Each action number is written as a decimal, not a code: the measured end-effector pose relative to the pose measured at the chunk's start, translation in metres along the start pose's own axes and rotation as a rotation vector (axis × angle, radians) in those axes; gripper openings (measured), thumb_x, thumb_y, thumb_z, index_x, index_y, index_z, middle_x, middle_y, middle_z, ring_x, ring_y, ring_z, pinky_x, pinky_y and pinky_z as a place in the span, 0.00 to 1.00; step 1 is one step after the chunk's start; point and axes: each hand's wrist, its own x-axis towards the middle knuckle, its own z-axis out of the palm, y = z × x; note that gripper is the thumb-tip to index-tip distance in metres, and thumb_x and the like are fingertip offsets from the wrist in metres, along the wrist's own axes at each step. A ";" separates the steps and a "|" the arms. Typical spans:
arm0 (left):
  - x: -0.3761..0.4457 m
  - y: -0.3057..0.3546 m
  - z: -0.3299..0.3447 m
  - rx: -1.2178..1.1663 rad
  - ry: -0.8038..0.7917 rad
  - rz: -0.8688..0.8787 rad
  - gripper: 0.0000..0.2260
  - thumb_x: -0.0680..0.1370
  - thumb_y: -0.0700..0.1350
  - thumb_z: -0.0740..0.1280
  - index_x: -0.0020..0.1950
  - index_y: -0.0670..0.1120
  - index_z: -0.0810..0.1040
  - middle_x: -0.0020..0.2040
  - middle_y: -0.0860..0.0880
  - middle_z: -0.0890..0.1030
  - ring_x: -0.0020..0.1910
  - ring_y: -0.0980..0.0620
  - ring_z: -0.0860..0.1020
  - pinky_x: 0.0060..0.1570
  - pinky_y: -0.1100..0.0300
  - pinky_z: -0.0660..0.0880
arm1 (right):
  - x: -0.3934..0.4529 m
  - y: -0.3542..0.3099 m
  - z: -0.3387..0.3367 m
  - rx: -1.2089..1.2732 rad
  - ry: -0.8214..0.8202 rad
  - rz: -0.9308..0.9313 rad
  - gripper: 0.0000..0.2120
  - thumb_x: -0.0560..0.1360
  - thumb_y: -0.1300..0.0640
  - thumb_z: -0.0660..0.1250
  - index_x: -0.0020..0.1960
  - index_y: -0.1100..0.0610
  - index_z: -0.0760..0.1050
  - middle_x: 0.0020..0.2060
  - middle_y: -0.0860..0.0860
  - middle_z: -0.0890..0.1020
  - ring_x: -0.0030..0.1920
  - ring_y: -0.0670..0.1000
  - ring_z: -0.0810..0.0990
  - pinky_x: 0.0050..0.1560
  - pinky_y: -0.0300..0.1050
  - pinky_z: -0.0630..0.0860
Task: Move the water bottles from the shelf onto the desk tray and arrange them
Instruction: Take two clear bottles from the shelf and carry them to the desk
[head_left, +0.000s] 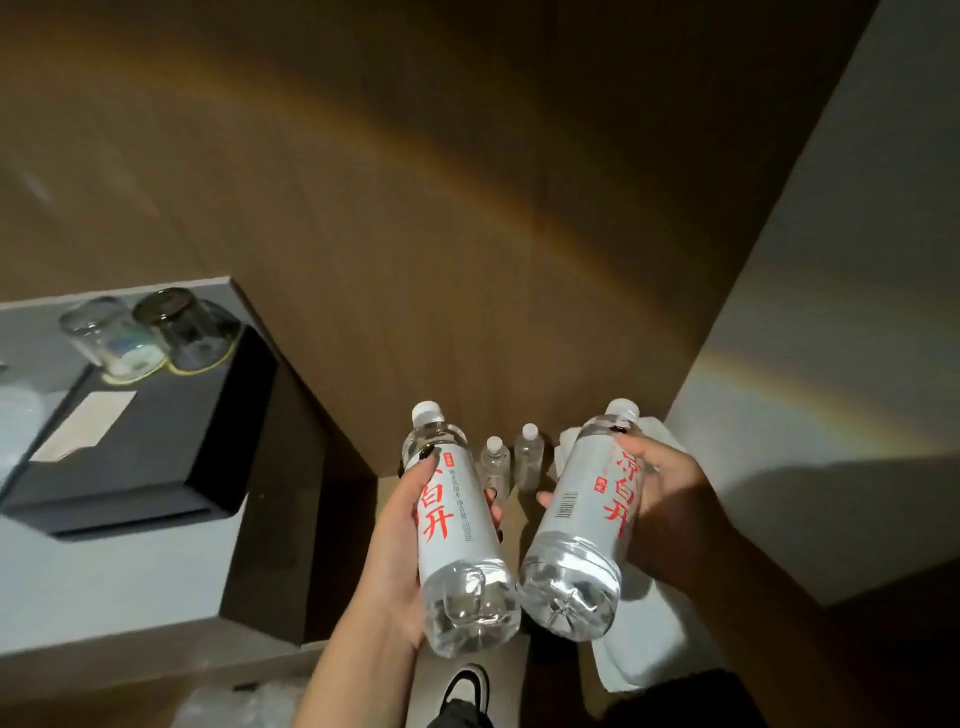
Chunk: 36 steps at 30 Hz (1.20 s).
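A: Where are they?

B: The left hand (400, 540) is wrapped round one clear plastic water bottle with a white label and red lettering (457, 525); the right hand (660, 499) grips its twin (582, 519). Both are in the air, clear of the dark rectangular tray (156, 447) at the desk's back corner. Two smaller bottles (511, 462) remain on the shelf.

A: Handling?

B: Full, so probably weighty; thin walls likely flex. Hold mid-label.

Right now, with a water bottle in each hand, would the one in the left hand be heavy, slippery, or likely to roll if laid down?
The left-hand bottle looks full of clear water, so probably fairly heavy for its size. Its round body would likely roll if laid on its side. The left hand wraps around its white label, which probably grips better than bare plastic.
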 end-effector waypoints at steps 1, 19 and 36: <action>-0.009 -0.004 0.000 0.012 0.010 0.032 0.19 0.71 0.55 0.69 0.53 0.43 0.76 0.39 0.43 0.79 0.34 0.46 0.79 0.38 0.55 0.77 | -0.007 0.002 0.001 0.041 0.004 0.010 0.14 0.64 0.55 0.71 0.47 0.58 0.76 0.41 0.61 0.77 0.45 0.59 0.78 0.63 0.64 0.69; -0.140 -0.013 -0.086 0.255 0.273 0.347 0.26 0.59 0.39 0.73 0.56 0.38 0.73 0.38 0.38 0.81 0.32 0.44 0.79 0.37 0.51 0.79 | -0.075 0.116 0.078 -0.749 -0.079 0.221 0.26 0.63 0.56 0.75 0.59 0.59 0.73 0.44 0.60 0.85 0.42 0.60 0.85 0.43 0.52 0.80; -0.353 0.042 -0.325 0.172 0.492 0.543 0.25 0.58 0.37 0.71 0.54 0.39 0.74 0.40 0.36 0.80 0.32 0.44 0.81 0.31 0.54 0.77 | -0.102 0.398 0.245 -1.188 -0.276 0.223 0.14 0.67 0.60 0.72 0.50 0.54 0.73 0.43 0.60 0.82 0.46 0.62 0.84 0.51 0.62 0.80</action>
